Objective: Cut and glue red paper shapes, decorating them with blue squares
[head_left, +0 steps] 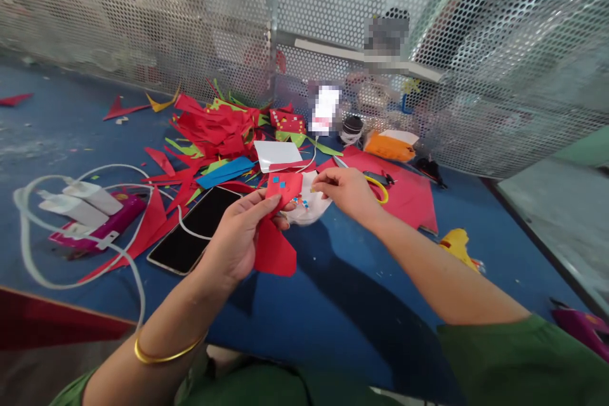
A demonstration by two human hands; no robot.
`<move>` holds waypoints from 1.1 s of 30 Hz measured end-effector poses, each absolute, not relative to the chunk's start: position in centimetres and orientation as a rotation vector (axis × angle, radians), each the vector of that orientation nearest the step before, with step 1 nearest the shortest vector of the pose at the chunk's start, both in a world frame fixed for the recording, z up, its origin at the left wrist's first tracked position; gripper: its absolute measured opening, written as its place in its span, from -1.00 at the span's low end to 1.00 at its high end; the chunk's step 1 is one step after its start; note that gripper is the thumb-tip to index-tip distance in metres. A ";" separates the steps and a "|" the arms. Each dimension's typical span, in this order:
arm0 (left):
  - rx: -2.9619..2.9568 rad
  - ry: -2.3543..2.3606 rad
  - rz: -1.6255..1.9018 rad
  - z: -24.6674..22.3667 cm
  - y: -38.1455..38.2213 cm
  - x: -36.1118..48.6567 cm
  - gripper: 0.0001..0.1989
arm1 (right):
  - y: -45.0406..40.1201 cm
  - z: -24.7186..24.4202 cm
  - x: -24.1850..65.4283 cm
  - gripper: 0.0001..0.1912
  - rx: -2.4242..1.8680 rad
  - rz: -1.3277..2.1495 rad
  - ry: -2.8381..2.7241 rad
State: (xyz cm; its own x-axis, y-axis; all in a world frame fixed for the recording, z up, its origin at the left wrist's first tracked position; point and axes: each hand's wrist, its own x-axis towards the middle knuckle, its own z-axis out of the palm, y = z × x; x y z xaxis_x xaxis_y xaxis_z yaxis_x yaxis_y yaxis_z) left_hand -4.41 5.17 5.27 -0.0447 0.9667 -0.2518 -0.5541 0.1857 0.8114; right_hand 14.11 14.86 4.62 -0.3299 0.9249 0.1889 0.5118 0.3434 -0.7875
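Observation:
Between thumb and fingers, my left hand (238,231) grips a red cut-out piece (276,255) of sheet material, bearing small blue squares near its top. Just to the right of it, my right hand (349,193) is closed in a pinch; a tiny yellowish bit may be at its fingertips, too small to make out. Below the fingertips lies a whitish sheet or bag (311,212) with small blue and white bits on it, partly hidden by the red piece and my left fingers. Under my left wrist rests a black-screened phone (197,228).
Red and green scraps (219,130) pile up at the back left. White chargers with a cable (80,203) lie on the left. A lit phone (325,109) leans against the perforated metal screen (228,6). Yellow-handled scissors (380,190) lie on a red sheet (413,193) at right.

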 end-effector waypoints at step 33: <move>1.163 1.095 0.946 5.4 6.1 3.2 -0.93 | 5.6 4.4 22.0 -0.91 -1.308 0.952 -1.503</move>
